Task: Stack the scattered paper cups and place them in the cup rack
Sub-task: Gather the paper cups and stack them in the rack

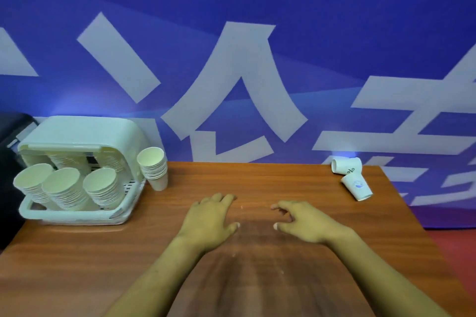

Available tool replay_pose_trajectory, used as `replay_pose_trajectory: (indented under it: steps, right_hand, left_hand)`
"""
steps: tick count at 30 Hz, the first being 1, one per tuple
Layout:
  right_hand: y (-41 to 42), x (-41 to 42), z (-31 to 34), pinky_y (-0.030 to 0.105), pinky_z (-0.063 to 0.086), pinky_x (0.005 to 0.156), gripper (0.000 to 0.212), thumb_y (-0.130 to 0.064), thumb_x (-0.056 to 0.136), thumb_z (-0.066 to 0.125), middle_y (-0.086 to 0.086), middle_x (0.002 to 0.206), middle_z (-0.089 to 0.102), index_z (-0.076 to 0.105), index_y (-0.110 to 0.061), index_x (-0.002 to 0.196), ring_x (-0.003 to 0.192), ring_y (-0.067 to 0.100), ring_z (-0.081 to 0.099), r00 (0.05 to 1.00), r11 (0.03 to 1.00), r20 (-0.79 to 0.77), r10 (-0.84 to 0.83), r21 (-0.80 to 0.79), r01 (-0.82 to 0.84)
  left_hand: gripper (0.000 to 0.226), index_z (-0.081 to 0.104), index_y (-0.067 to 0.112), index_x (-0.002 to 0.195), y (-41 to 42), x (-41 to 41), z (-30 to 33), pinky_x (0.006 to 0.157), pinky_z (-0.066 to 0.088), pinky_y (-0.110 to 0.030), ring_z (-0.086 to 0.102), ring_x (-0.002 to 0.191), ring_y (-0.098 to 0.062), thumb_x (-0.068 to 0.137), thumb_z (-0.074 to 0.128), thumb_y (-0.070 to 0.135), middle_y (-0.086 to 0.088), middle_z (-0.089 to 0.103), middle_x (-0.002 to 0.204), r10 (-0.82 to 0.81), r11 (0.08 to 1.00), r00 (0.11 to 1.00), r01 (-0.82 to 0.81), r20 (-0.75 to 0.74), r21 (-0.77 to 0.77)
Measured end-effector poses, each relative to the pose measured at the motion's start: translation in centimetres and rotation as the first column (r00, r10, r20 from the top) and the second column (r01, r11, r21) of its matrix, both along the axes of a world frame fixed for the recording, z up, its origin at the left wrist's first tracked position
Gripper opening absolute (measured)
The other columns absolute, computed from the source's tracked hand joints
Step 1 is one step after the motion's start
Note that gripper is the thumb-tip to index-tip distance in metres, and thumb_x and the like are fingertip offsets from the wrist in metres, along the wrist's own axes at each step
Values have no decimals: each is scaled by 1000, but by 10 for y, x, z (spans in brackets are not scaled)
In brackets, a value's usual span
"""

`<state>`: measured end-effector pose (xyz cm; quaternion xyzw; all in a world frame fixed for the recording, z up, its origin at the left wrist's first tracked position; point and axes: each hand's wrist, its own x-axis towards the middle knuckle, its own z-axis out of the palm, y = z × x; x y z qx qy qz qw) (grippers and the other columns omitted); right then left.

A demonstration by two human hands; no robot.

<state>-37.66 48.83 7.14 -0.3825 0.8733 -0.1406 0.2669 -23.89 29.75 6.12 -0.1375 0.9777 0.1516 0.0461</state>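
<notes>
Two loose paper cups lie on their sides at the table's far right corner: one (346,164) against the wall, the other (357,187) just in front of it, touching it. A short stack of cups (154,168) stands tilted beside the white cup rack (74,215) at the far left. The rack holds three slanted cup stacks (64,185), with more behind. My left hand (210,218) lies flat on the table's middle, fingers straight. My right hand (304,221) hovers close beside it with loosely curled fingers, holding nothing.
The brown wooden table (257,278) ends at a blue printed wall behind. Its right edge drops to a red floor (458,247). A dark object (10,162) stands left of the rack.
</notes>
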Motion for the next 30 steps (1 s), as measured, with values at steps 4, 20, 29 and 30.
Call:
replay_pose_trajectory:
  steps: [4, 20, 29, 30]
  right_hand:
    - [67, -45, -4, 20, 41, 95, 47, -35, 87, 63, -5, 130, 54, 50, -27, 132, 109, 5, 51, 997, 997, 0, -71, -25, 71]
    - [185, -165, -36, 38, 39, 105, 61, -37, 87, 62, -3, 150, 28, 35, -31, 141, 134, 18, 37, 972, 972, -12, -234, 6, 234]
    - [186, -232, -75, 38, 46, 96, 66, -34, 86, 64, -2, 144, 33, 31, -29, 144, 121, 22, 48, 923, 918, 29, -383, -99, 384]
    - [186, -239, -81, 36, 47, 93, 67, -36, 87, 63, -3, 142, 33, 31, -29, 144, 119, 22, 49, 919, 914, 26, -394, -95, 395]
  left_hand:
    - [61, 29, 29, 144, 74, -56, 2, 102, 35, -37, 43, 127, -24, 90, 50, 49, 1, 44, 137, -34, 999, 999, 34, 16, -7]
    - [63, 26, 27, 146, 188, -196, -8, 102, 35, -40, 40, 127, -26, 91, 51, 43, -2, 38, 142, -98, 995, 990, 100, 104, -14]
    - [65, 26, 25, 146, 188, -295, -22, 104, 33, -39, 34, 133, -25, 89, 55, 40, -1, 32, 148, -154, 987, 983, 158, 102, -38]
    - [66, 27, 25, 146, 188, -308, -26, 105, 33, -39, 33, 133, -26, 89, 55, 39, -2, 30, 149, -164, 985, 981, 169, 104, -40]
